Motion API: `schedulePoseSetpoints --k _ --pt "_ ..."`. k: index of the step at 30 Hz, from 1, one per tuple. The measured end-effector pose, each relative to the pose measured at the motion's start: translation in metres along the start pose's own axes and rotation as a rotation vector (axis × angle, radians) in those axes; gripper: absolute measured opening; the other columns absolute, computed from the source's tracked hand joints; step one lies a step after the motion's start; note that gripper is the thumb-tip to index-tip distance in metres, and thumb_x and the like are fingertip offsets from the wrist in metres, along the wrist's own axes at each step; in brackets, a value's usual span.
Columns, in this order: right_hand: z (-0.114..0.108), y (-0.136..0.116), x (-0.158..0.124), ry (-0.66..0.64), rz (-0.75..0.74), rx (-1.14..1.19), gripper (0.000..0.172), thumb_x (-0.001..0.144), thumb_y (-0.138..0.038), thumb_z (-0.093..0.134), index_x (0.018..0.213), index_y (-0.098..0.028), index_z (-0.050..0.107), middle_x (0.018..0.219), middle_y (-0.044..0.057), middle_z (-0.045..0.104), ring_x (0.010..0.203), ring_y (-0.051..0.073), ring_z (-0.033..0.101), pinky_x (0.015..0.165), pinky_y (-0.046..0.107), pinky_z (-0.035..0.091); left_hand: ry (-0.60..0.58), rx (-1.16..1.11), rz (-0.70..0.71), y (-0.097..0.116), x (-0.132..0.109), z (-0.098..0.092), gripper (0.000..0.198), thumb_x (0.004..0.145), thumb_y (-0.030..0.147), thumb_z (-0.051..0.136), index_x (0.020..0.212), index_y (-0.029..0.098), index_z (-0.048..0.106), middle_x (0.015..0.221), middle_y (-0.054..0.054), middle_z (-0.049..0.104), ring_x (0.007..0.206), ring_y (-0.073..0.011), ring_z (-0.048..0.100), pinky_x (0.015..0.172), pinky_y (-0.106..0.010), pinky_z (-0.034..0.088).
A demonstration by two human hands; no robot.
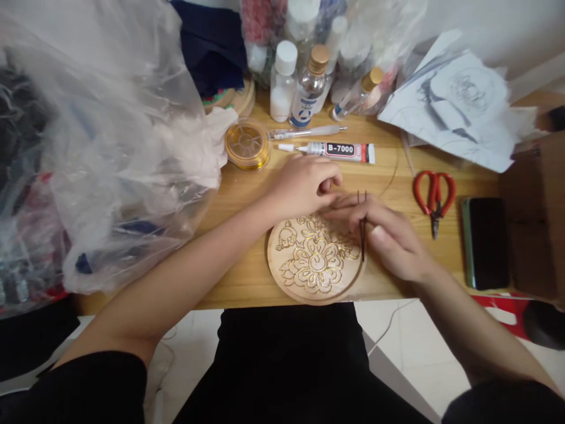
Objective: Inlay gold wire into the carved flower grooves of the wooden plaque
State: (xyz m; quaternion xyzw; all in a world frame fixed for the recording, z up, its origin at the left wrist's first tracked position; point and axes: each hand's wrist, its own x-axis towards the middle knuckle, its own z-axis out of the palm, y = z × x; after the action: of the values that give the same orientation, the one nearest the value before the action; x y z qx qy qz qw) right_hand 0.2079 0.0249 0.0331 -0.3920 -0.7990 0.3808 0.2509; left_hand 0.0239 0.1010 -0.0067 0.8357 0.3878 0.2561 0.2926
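Observation:
A round wooden disc (282,274) lies at the table's front edge, with a flower pattern outlined in gold wire (318,262) on its face. My left hand (306,182) reaches over its far edge, fingers curled and pinched together. What they pinch is too small to make out. In my right hand (388,235), at the disc's right side, a pair of dark tweezers (363,232) is held between the fingers. The fingertips of both hands meet above the upper part of the disc and hide some of the pattern. A thin wire (394,174) curves over the table beyond my right hand.
Behind the hands lie a B-7000 glue tube (342,151), a pen (309,132) and a spool of gold wire (247,144). Bottles (304,94) stand farther back. Red-handled pliers (435,197) and a phone (485,242) are rightward; plastic bags (123,129) crowd the left.

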Motion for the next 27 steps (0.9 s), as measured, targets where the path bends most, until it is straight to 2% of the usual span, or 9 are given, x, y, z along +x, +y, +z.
schedulePoseSetpoints --k 2,4,9,13,16,19,22,24,27 --pt "-0.002 0.006 -0.004 0.138 0.076 0.228 0.035 0.097 -0.049 0.032 0.083 -0.023 0.051 0.1 0.008 0.07 0.099 0.025 0.063 0.085 0.043 0.047 -0.003 -0.012 -0.003 0.001 0.0 -0.001 0.011 0.072 0.019 0.072 0.082 0.017 0.066 0.071 0.004 0.061 0.073 -0.0121 0.056 0.071 -0.027 0.036" --pt "-0.001 0.008 -0.011 0.186 0.06 0.229 0.034 0.096 -0.05 0.033 0.084 -0.023 0.051 0.102 0.008 0.071 0.101 0.026 0.062 0.086 0.044 0.047 -0.005 -0.028 0.001 0.001 0.0 -0.001 0.01 0.073 0.017 0.07 0.082 0.016 0.066 0.07 0.003 0.061 0.07 -0.0114 0.056 0.07 -0.027 0.037" --pt "0.0 0.001 -0.021 -0.046 -0.245 -0.349 0.033 0.091 -0.05 0.044 0.093 -0.02 0.056 0.115 0.013 0.069 0.119 0.032 0.053 0.094 0.051 0.042 0.02 -0.029 0.009 0.0 0.0 0.0 0.007 0.073 0.016 0.069 0.08 0.017 0.066 0.069 0.004 0.061 0.067 -0.0104 0.054 0.071 -0.027 0.038" --pt "0.01 -0.019 -0.016 -0.129 -0.347 -0.715 0.044 0.09 -0.055 0.043 0.082 -0.016 0.061 0.103 0.019 0.071 0.116 0.033 0.055 0.097 0.051 0.042 0.033 -0.01 0.016 0.0 -0.001 0.001 0.008 0.073 0.017 0.07 0.08 0.018 0.067 0.068 0.004 0.061 0.069 -0.0112 0.055 0.074 -0.029 0.038" --pt "0.02 -0.032 -0.01 -0.134 -0.438 -0.836 0.053 0.089 -0.061 0.04 0.076 -0.016 0.064 0.084 0.02 0.071 0.107 0.032 0.059 0.095 0.046 0.047 0.031 -0.004 0.014 0.0 -0.001 0.001 0.006 0.074 0.017 0.068 0.079 0.018 0.066 0.069 0.004 0.061 0.071 -0.0119 0.057 0.074 -0.029 0.039" --pt "0.023 -0.032 -0.007 -0.101 -0.462 -0.858 0.048 0.089 -0.057 0.042 0.075 -0.017 0.064 0.078 0.017 0.07 0.104 0.031 0.06 0.092 0.045 0.049 0.021 -0.017 0.014 0.0 0.0 -0.001 0.006 0.074 0.014 0.068 0.079 0.017 0.066 0.069 0.003 0.061 0.07 -0.0116 0.056 0.073 -0.028 0.039" --pt "0.015 -0.02 -0.009 -0.057 -0.338 -0.667 0.037 0.09 -0.051 0.047 0.077 -0.019 0.061 0.085 0.013 0.071 0.093 0.028 0.062 0.087 0.046 0.049 0.021 -0.08 -0.001 0.001 0.0 -0.001 0.008 0.071 0.012 0.07 0.076 0.016 0.067 0.068 0.004 0.06 0.066 -0.0102 0.053 0.071 -0.027 0.039" --pt "0.008 -0.013 -0.014 0.048 -0.142 -0.372 0.03 0.091 -0.045 0.047 0.081 -0.021 0.06 0.093 0.01 0.072 0.088 0.024 0.063 0.082 0.043 0.05 0.03 -0.182 -0.07 0.003 0.0 -0.001 0.009 0.068 0.011 0.072 0.073 0.016 0.068 0.066 0.004 0.059 0.063 -0.0091 0.05 0.07 -0.026 0.038" --pt "0.005 -0.01 -0.026 0.496 0.129 0.265 0.032 0.095 -0.042 0.041 0.074 -0.023 0.056 0.089 0.005 0.074 0.086 0.021 0.067 0.084 0.04 0.049 0.055 -0.291 -0.17 0.006 -0.001 0.0 0.011 0.066 0.009 0.074 0.071 0.016 0.068 0.064 0.005 0.059 0.058 -0.0075 0.048 0.065 -0.023 0.038"
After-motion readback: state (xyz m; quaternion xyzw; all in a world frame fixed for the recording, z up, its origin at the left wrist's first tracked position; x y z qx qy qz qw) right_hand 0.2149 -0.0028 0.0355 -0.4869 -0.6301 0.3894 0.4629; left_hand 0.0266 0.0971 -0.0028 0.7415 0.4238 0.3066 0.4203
